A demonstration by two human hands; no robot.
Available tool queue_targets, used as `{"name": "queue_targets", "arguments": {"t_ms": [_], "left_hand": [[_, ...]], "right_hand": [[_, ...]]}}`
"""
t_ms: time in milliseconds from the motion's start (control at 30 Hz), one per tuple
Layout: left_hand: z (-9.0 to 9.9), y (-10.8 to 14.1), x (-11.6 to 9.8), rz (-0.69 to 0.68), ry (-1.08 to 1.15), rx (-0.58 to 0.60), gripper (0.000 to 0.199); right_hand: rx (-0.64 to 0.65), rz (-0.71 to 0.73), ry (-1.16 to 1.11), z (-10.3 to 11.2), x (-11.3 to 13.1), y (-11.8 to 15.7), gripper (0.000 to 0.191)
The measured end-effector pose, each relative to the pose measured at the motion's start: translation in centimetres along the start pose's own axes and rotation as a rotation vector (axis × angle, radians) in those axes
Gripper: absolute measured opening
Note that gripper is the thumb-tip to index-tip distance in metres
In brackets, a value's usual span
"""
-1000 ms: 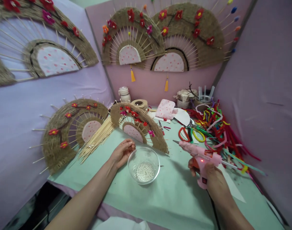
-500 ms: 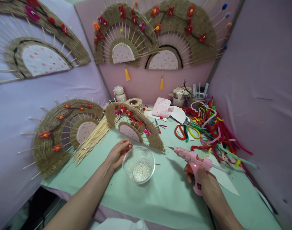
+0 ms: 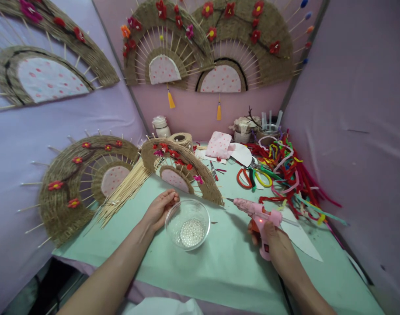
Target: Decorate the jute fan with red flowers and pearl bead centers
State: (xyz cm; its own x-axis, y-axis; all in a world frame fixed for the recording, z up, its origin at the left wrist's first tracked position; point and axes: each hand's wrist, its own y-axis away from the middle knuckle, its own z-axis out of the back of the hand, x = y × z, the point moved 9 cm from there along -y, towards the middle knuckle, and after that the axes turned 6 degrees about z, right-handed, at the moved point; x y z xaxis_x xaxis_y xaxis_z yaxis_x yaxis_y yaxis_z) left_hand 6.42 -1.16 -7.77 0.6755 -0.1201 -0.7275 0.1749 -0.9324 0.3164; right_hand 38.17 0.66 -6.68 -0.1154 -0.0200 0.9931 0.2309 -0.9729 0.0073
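My right hand is wrapped round a pink hot glue gun with a small red light lit. Its nozzle points left, close to the right end of a small twine-wrapped fan decorated with red and magenta flowers. My left hand rests just left of a clear plastic bowl. Its thumb and fingers are pinched together in front of the fan; whatever they hold, if anything, is too small to make out. White pearl beads lie in the bottom of the bowl.
Left stand a larger twine fan and a bundle of thin sticks. Scissors and a heap of coloured pipe cleaners lie at the right. A twine roll and a white jar stand behind.
The whole view has shifted slightly. My right hand has brought the glue gun a little left and away from me. The left hand keeps its pinch beside the bowl.
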Motion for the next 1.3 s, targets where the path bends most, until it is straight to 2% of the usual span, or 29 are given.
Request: {"name": "queue_targets", "arguments": {"t_ms": [500,767,1300], "left_hand": [[-0.41,-0.01,0.23,0.015,-0.019,0.025,0.012],[-0.34,0.07,0.30,0.022,-0.019,0.008,0.012],[-0.32,0.08,0.38,0.032,-0.012,0.002,0.010]], "right_hand": [[0.039,0.019,-0.012,-0.27,-0.04,-0.12,0.060],[0.019,-0.016,-0.008,-0.15,-0.04,0.02,0.065],[0.035,0.020,0.021,-0.10,-0.31,-0.20,0.063]]}}
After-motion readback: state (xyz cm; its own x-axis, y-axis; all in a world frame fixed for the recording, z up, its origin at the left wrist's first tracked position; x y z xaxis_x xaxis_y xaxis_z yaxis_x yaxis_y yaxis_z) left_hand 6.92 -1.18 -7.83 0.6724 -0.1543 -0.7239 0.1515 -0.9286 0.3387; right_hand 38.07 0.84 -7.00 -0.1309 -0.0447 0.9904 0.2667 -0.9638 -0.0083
